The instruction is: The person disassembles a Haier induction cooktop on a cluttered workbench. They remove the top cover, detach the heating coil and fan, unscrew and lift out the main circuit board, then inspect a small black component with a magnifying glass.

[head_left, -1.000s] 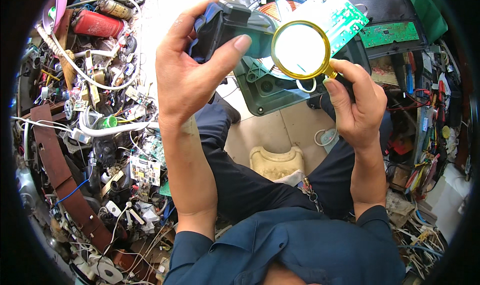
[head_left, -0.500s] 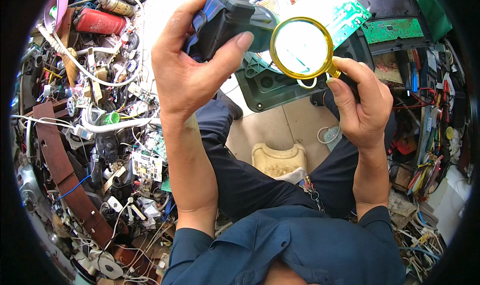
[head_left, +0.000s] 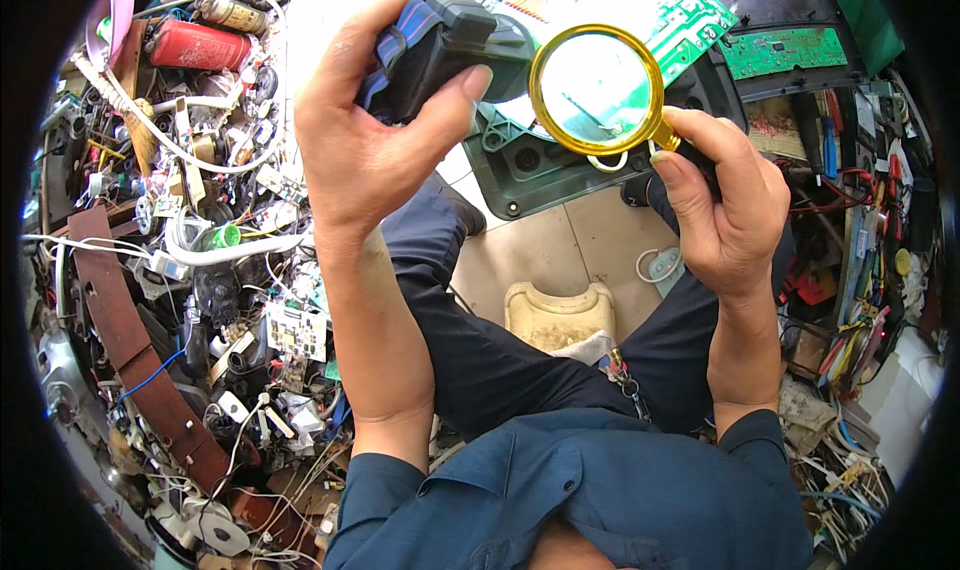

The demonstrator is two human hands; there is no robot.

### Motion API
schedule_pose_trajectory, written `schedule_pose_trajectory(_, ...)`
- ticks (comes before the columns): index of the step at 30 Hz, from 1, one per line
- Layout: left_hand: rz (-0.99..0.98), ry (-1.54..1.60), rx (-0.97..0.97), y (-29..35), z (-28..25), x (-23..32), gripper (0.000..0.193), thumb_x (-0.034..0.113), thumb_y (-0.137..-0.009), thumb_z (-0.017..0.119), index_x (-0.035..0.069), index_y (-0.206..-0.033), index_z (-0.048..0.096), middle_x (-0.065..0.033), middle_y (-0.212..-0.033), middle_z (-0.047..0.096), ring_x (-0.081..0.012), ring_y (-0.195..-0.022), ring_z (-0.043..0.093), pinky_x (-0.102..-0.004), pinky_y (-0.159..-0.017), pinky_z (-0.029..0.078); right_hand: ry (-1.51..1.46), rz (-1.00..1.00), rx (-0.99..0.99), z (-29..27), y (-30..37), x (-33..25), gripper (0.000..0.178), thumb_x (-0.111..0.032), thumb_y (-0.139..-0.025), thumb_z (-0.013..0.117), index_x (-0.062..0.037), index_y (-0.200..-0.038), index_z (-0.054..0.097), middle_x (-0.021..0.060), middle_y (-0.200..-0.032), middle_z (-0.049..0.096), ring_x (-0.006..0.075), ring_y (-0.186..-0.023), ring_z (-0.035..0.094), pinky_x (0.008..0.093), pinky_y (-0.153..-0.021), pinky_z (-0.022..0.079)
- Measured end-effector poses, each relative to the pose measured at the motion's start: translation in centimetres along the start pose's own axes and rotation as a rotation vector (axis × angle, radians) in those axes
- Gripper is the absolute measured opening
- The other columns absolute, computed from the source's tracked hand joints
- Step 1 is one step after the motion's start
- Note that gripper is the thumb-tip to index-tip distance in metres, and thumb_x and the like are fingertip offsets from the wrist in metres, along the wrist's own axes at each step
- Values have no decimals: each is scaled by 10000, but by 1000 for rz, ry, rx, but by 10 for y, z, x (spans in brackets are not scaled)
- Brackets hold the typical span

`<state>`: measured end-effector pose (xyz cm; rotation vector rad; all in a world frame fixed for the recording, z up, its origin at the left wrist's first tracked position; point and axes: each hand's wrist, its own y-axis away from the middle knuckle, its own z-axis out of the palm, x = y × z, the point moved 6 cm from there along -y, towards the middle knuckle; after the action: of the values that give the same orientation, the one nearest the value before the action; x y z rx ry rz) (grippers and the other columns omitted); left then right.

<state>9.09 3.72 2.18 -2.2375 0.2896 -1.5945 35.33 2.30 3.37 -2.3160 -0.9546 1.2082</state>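
My left hand (head_left: 365, 135) is closed around a black headlamp (head_left: 455, 45) with a blue striped strap, its front turned toward the right. In my right hand (head_left: 725, 200) the handle of a magnifying glass (head_left: 651, 130) with a gold rim is gripped between thumb and fingers. The lens is held just right of the lamp, over a brightly lit green circuit board (head_left: 690, 45). Glare washes out much of the board and the lens. Behind the board lies a coppery coil (head_left: 525, 0) in an opened dark plastic housing (head_left: 530, 195).
Piled electronic parts (head_left: 295, 330) and cables fill the left side, with a red cylinder (head_left: 198, 45) at the far left. Another green board (head_left: 785, 55) lies at the back right. Tools and wires crowd the right edge. A cream plastic stool (head_left: 560, 315) stands between my legs.
My left hand and the headlamp have shifted slightly left. The magnifying glass has moved a little left and up, and more of the board's green shows through the lens.
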Motion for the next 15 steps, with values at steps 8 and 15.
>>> schedule_pose_trajectory(8, 35, 16, -16, 2, 0, 2, 552, 31, -800, 857, 32, -1323, 681, -59, -1090, 750, -119, -976, 710, -262, -891, 569, 3, 2, 1, 0, 1, 1, 311, -28, -881, 804, 4, -1167, 685, 162, -895, 724, 290, -699, 703, 343, -608, 545)
schedule_pose_trajectory(15, 63, 21, -16, 2, -2, 2, 554, 55, -796, 862, 44, -1321, 688, -61, -1095, 751, -123, -980, 713, -261, -889, 572, 13, 1, 17, 0, 0, 2, 298, -39, -890, 800, -3, -1163, 686, 159, -899, 725, 288, -699, 701, 347, -607, 543)
